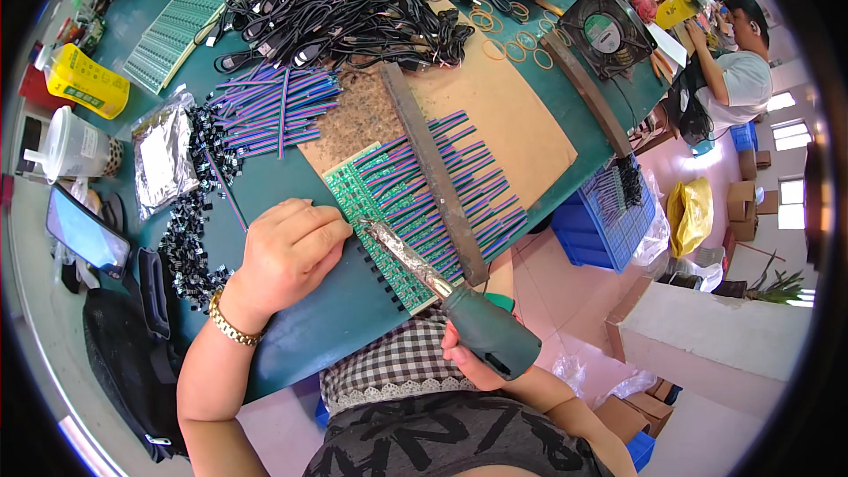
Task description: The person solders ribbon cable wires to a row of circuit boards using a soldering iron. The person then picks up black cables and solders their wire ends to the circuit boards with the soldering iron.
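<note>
My right hand [473,364] is wrapped round the dark green handle of a soldering iron [490,327]. The iron's tip reaches the left part of a green circuit board panel [352,187], close to my left fingertips. My left hand [296,252], with a gold bracelet [231,322] at the wrist, has its fingers curled together at the panel's left edge; whatever they pinch is hidden. Flat multicoloured wires [481,181] run rightward from the panel beneath a dark metal bar [433,177]. Small black connectors [382,276] stick out along the panel's near left edge.
Black cables [327,0] are heaped at the back, beside loose coloured wires [278,110]. Black connectors [181,238] lie left of my hand. A phone [87,230] leans at the left. Another bar [587,93] and a fan [605,31] stand right. A person [738,79] sits beyond.
</note>
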A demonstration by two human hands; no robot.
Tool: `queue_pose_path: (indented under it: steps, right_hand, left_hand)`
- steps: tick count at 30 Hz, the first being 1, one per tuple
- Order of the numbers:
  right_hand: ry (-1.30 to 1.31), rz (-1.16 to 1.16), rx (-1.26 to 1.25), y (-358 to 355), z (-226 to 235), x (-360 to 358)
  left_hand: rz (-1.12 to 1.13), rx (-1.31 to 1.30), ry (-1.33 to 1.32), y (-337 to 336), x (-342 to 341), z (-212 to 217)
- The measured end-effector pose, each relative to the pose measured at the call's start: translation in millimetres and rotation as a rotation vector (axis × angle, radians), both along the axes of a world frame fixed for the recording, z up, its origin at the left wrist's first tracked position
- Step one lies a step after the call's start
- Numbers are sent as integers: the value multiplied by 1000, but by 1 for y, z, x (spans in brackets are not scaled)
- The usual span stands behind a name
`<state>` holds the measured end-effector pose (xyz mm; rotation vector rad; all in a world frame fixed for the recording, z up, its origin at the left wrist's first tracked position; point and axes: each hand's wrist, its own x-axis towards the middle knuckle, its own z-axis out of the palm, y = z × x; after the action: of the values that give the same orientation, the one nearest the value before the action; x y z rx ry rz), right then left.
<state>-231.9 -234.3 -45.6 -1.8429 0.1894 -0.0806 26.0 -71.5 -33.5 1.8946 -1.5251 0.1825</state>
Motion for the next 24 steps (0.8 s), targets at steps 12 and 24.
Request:
queue_pose_path:
  steps: [12, 24]
  right_hand:
    - [-98, -321, 326, -47, 32, 9]
    - [-921, -471, -144, -160, 70, 135]
  left_hand:
    - [11, 9, 57, -4, 3, 4]
    - [-12, -29, 92, 3, -3, 8]
